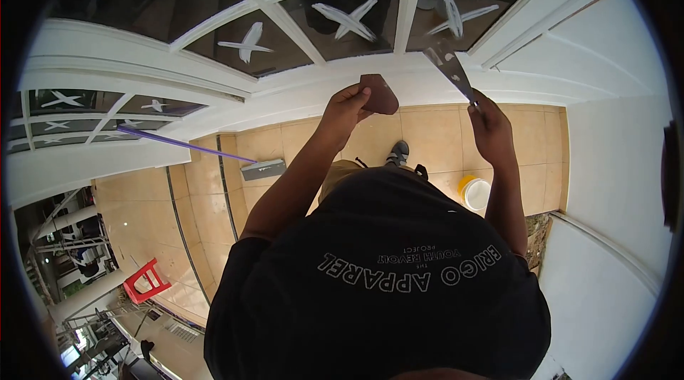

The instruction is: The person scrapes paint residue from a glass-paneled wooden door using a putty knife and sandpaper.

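Observation:
My left hand is closed on a folded brown sheet, which looks like sandpaper, held in front of the white ledge under the window. In my right hand is a putty knife, its metal blade tilted up and to the left, with pale spots on it. The blade's tip is close to the lower edge of the window frame. White painted crosses mark the dark panes above both hands.
A yellow-rimmed bucket stands on the tiled floor at the right. A purple-handled broom leans at the left, across the floor's edge. A red stool lies farther off at the lower left. A white wall bounds the right side.

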Demonstrator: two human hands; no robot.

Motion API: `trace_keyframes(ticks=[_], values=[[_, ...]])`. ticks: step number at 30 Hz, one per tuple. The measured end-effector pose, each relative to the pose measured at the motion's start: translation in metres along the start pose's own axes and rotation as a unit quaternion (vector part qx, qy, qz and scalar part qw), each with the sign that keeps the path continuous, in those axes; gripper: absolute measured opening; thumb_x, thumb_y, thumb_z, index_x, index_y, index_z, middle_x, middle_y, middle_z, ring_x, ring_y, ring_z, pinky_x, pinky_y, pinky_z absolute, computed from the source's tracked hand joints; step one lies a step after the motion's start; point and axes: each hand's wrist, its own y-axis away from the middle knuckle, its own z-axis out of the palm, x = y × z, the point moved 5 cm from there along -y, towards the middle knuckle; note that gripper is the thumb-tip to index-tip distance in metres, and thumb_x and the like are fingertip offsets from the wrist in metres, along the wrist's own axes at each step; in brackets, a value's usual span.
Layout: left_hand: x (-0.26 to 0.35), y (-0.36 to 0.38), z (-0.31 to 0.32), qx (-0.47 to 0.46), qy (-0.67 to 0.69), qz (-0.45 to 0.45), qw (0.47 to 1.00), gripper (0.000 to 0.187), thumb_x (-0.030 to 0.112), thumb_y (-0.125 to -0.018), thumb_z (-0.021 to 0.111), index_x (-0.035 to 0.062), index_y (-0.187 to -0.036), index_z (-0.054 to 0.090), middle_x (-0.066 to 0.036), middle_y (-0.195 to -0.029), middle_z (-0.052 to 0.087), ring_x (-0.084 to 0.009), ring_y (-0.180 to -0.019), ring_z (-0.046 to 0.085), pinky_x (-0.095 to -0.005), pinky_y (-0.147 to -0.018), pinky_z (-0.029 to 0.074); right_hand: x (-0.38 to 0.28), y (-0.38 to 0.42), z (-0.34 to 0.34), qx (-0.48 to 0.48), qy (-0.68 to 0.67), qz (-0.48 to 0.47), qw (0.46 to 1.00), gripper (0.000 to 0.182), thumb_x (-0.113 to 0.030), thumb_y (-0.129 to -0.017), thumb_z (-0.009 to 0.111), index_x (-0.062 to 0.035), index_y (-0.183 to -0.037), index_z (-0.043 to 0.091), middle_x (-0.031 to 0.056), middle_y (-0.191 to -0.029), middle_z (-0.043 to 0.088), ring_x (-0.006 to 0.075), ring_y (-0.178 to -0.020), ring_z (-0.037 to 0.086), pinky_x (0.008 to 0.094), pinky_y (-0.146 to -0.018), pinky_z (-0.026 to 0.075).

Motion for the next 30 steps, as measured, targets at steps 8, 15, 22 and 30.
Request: trace_keyframes(ticks=[8,15,22,30], values=[[0.012,0.029,-0.034,-0.056,0.254,-0.062,0.963,0.04,0.023,-0.11,0.052,-0.0014,-0.142,0.05,-0.015,-0.134,0.065,-0.0284,-0.124,0.066,-0.0462,-0.111,0.052,0.017,0.037,0.052,0.093,0.284,0.043,0.953,0.049,-0.003,-0.091,0.067,-0.0261,-0.134,0.072,0.0095,-0.094,0.068,0.0284,-0.083,0.067,0.041,-0.071,0.056],[0.01,0.024,-0.061,-0.147,0.27,-0.101,0.946,0.041,0.023,-0.11,0.052,-0.0015,-0.142,0.05,-0.017,-0.136,0.064,-0.0284,-0.126,0.065,-0.0464,-0.114,0.05,-0.107,0.071,0.078,0.153,0.149,-0.155,0.965,0.041,-0.005,-0.089,0.072,-0.0212,-0.127,0.076,0.0063,-0.099,0.068,0.0267,-0.087,0.065,0.0403,-0.079,0.053],[0.009,0.029,-0.144,-0.081,0.268,-0.081,0.957,0.041,0.021,-0.108,0.055,0.0018,-0.144,0.051,-0.014,-0.135,0.065,-0.0267,-0.123,0.067,-0.0456,-0.112,0.051,-0.09,0.106,0.121,0.088,-0.001,0.092,0.992,0.036,-0.008,-0.098,0.067,-0.0085,-0.133,0.07,0.0117,-0.093,0.074,0.0177,-0.073,0.069,0.0335,-0.064,0.055],[-0.032,0.029,-0.137,-0.203,0.122,-0.04,0.971,0.033,0.019,-0.11,0.053,0.0021,-0.137,0.06,-0.011,-0.132,0.068,-0.0238,-0.121,0.067,-0.0398,-0.106,0.052,-0.125,0.152,0.16,-0.183,-0.338,0.313,0.868,0.037,-0.021,-0.107,0.058,-0.0007,-0.137,0.064,0.0048,-0.079,0.067,0.0063,-0.05,0.051,0.0233,-0.046,0.043]])
